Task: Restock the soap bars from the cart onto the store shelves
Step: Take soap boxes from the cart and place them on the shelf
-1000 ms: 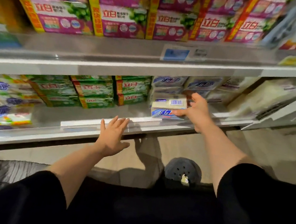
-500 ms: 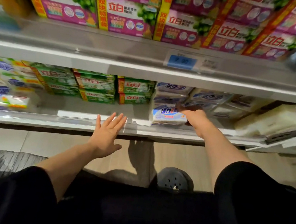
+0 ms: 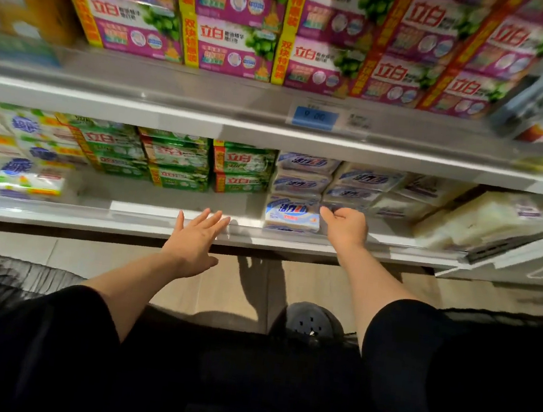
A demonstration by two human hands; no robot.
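I see both my arms stretched forward, bare from the elbow down, with dark sleeves covering the upper arms. My left hand [image 3: 194,242] is spread flat, palm down, fingers straight and slightly fanned, thumb out to the side. My right hand [image 3: 345,227] reaches further ahead, wrist bent a little, its back towards me and its fingers curled inward; from here I cannot tell whether that grip holds anything.
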